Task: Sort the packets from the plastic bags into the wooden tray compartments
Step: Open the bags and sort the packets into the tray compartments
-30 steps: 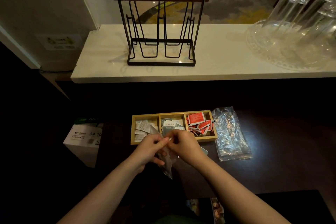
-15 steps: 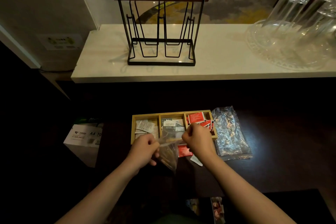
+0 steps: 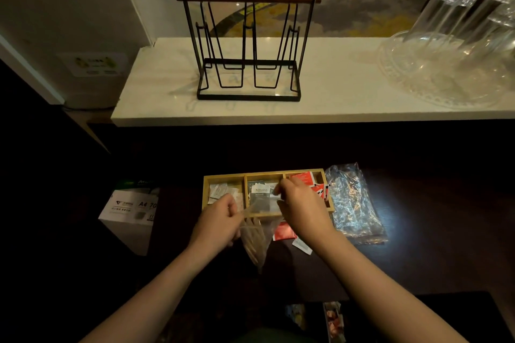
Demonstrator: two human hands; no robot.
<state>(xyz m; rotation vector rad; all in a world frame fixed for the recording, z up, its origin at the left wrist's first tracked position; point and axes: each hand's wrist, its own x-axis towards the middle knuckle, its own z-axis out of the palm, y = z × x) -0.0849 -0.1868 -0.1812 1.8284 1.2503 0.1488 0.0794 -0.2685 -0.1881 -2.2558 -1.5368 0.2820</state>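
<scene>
Fingers of the left hand and of the right hand each pinch a side of a clear bag's mouth, stretching it just before the tray. Below lies a dark desk; behind it a pale ledge carries a wire rack and upturned glasses. Loose red packet rests under the right hand, and more bags lie right of the tray.

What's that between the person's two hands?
A clear plastic bag with brownish packets inside, stretched between the left hand and right hand, just in front of the wooden tray. The head view shows it.
</scene>
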